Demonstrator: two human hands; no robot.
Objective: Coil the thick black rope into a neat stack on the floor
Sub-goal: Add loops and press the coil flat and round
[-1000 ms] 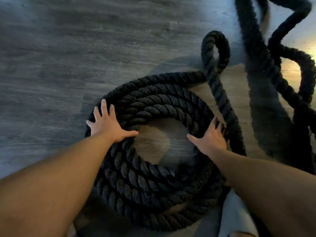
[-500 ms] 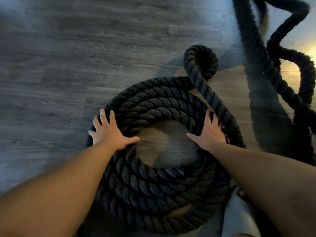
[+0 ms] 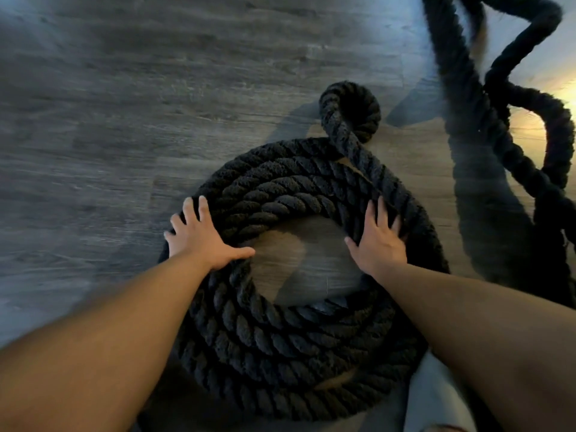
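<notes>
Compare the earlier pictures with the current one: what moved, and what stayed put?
The small loop beyond the coil slid left and tightened; its strand drew in against the coil beside the flat right hand. Nothing was gripped or released. The left hand stayed flat on the coil's left side; the loose rope at right unchanged.

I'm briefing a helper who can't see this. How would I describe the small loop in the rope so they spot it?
Find the big coil on the floor. At its far edge, beyond the right hand, sits a small loop. Unlike the wide stacked turns, it is tight and sticks outside the ring.
</notes>
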